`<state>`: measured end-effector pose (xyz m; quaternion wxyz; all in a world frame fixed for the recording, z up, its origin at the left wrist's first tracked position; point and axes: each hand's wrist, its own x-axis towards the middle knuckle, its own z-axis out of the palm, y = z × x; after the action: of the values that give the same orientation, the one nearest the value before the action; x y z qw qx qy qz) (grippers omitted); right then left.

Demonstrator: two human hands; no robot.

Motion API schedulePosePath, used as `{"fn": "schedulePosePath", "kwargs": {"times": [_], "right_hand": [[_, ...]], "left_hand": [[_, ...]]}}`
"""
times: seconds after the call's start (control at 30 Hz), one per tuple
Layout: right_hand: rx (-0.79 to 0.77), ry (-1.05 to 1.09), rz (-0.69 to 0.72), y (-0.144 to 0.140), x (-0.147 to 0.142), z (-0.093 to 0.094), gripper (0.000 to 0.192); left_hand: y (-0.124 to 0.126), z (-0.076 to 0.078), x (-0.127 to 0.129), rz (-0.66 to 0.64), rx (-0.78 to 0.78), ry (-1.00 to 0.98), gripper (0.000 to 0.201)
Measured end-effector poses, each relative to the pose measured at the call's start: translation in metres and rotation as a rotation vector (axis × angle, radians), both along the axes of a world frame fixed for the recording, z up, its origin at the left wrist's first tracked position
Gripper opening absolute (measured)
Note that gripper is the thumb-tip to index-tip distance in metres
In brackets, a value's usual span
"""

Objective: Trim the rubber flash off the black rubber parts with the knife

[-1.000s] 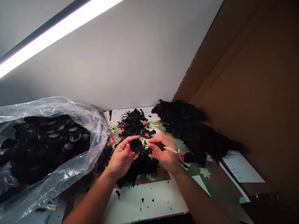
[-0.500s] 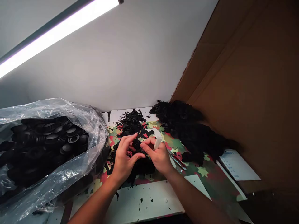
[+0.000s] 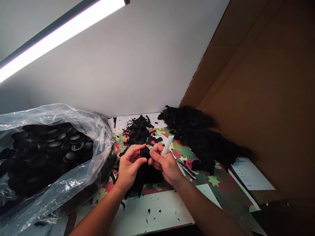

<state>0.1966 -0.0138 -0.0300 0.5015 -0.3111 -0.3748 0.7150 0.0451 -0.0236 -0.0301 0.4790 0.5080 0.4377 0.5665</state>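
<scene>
Between the thumb and fingers of my left hand (image 3: pixel 128 168) is a small black ribbed rubber bellows (image 3: pixel 144 152), its ridges facing up. My right hand (image 3: pixel 168 165) is closed around a tool with a white, wrapped-looking handle (image 3: pixel 167 146) that sticks up past the index finger. The working end of that tool is hidden by the fingers. The right fingertips meet the right side of the bellows. Beneath both hands lies a dark heap of black rubber scraps (image 3: pixel 151 175).
At left, a clear plastic bag (image 3: pixel 100 147) holds many black ribbed parts (image 3: pixel 54 144). More scraps (image 3: pixel 139 127) lie behind my hands. A large black pile (image 3: pixel 197 137) leans along the cardboard wall (image 3: pixel 265 98). Red-handled tweezers-like tools (image 3: pixel 187 168) and a printed sheet (image 3: pixel 252 173) lie right.
My left fingers have closed onto the bellows, which now shows more plainly. My right hand has turned slightly, so more of the white handle stands up.
</scene>
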Motion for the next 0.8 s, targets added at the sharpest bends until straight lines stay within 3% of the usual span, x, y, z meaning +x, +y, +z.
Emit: {"fn": "schedulePosePath", "kwargs": {"times": [0.17,0.3,0.4,0.5,0.57,0.63,0.7,0.77,0.8], "right_hand": [[0.069,-0.037,-0.026,-0.004,-0.001,-0.001,0.04],[0.096,-0.112,-0.027,-0.004,-0.001,-0.001,0.043],[0.218,-0.287,-0.065,-0.003,0.003,-0.003,0.045],[0.383,-0.568,-0.178,0.002,0.012,-0.008,0.055],[0.412,-0.719,-0.216,0.008,0.02,-0.012,0.065],[0.404,-0.81,-0.216,0.016,0.028,-0.014,0.069],[0.4,-0.832,-0.194,0.022,0.034,-0.015,0.068],[0.4,-0.824,-0.167,0.027,0.038,-0.015,0.059],[0.394,-0.815,-0.148,0.029,0.038,-0.015,0.051]], "left_hand": [[0.001,-0.007,0.001,-0.03,-0.076,-0.155,0.039],[-0.001,-0.004,0.004,-0.03,-0.02,-0.096,0.034],[-0.009,0.014,-0.001,0.037,0.112,0.203,0.029],[-0.021,0.051,-0.02,0.178,0.367,0.623,0.032],[-0.027,0.079,-0.043,0.358,0.473,0.914,0.033],[-0.03,0.102,-0.072,0.583,0.424,1.191,0.032],[-0.028,0.115,-0.101,0.755,0.223,1.4,0.032],[-0.024,0.117,-0.12,0.772,0.073,1.506,0.031],[-0.022,0.116,-0.123,0.804,0.099,1.494,0.027]]}}
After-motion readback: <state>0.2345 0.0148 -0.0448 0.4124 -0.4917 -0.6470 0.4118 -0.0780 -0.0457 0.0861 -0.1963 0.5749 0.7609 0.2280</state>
